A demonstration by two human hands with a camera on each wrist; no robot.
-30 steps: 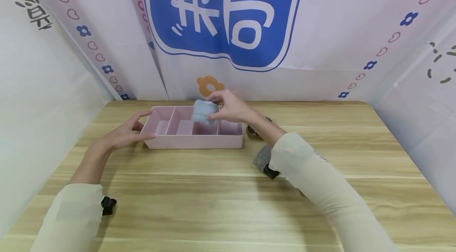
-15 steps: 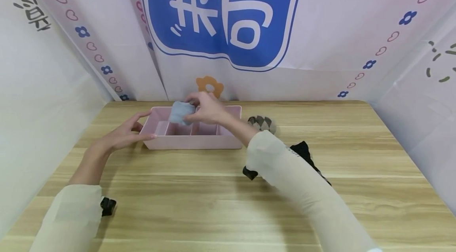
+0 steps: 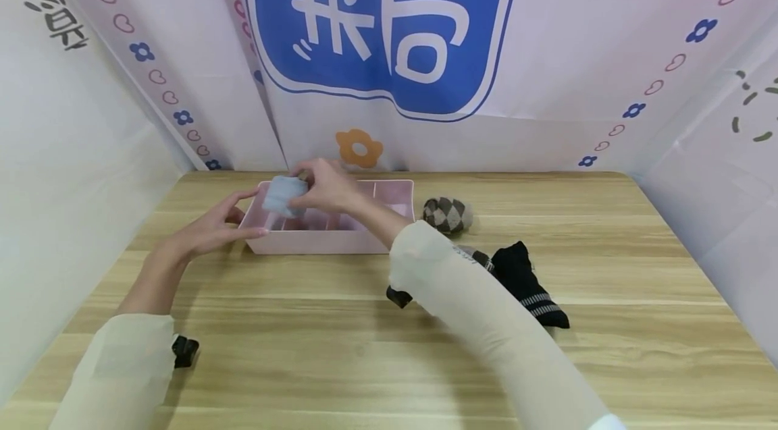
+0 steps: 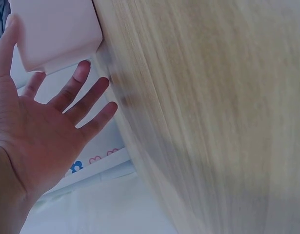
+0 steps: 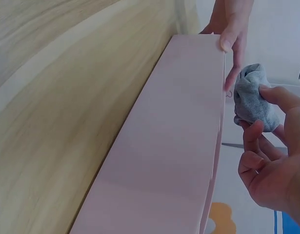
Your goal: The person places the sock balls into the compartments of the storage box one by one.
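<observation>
My right hand (image 3: 331,188) pinches a rolled light blue sock (image 3: 282,196) over the left end of a pink divided box (image 3: 322,243). In the right wrist view the rolled sock (image 5: 254,97) is fuzzy and bunched, held between thumb and fingertips above the rim. At the box's left end is my left hand (image 3: 209,229), its thumb on the near rim and a finger at the far corner. Its other fingers are spread fairly straight, as the left wrist view shows. The leftmost compartment is partly hidden behind the sock.
A rolled argyle sock (image 3: 448,215) lies just right of the box. Farther toward the front right is a black sock (image 3: 527,285) with pale stripes, next to a grey patterned sock (image 3: 482,258) partly covered by my right sleeve. Printed cloth (image 3: 547,79) rises behind the wooden table (image 3: 340,349).
My right hand has carried the rolled light blue sock leftward across the box to its left end. Moving with it, the sleeve has uncovered the argyle and black socks. My left hand stays put.
</observation>
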